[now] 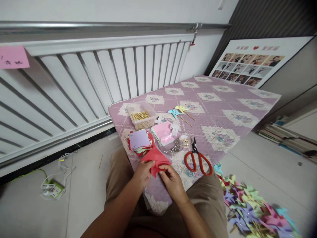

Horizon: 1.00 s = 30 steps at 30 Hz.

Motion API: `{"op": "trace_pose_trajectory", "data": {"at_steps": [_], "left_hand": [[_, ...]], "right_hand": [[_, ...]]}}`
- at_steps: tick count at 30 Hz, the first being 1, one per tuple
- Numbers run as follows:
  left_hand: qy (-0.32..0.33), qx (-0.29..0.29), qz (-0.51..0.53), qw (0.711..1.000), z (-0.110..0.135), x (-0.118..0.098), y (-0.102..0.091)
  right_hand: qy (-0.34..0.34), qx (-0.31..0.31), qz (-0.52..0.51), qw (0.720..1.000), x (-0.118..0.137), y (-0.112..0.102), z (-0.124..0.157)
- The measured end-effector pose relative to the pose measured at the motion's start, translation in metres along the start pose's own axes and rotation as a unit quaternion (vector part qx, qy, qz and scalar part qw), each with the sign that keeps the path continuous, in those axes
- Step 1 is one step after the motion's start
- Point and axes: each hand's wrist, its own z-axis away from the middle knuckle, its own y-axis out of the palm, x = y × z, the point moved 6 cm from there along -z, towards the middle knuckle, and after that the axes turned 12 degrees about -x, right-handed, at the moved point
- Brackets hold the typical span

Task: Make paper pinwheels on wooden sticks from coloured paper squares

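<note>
My left hand [143, 173] and my right hand [171, 180] both pinch a folded red paper piece [156, 159] just above the near edge of a low table covered in a purple floral cloth [223, 105]. The fingers of both hands are closed on the paper's lower edges. Right behind it lies a stack of coloured paper squares [140, 140] with a lilac sheet on top, and a pink paper stack [162, 131] sits beside that.
Red-handled scissors [198, 158] lie to the right of my hands. A clear box of wooden sticks [141, 116], a small glass dish [185, 140] and two finished pinwheels [179, 111] sit farther back. Several paper pinwheels [250, 208] are piled on the floor at right. A power strip [53, 189] lies at left.
</note>
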Motion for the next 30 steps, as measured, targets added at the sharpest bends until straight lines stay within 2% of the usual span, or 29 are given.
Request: {"op": "trace_pose_trajectory", "data": {"at_steps": [15,30], "left_hand": [[0.011,-0.010,-0.007,1.000,0.003,0.004,0.001],[0.023,-0.013,-0.011,1.000,0.006,0.001,0.003]], "right_hand": [[0.005,-0.071,0.039,0.997,0.002,0.007,-0.008],[-0.001,-0.094,0.058,0.994,0.003,0.007,-0.012]]}}
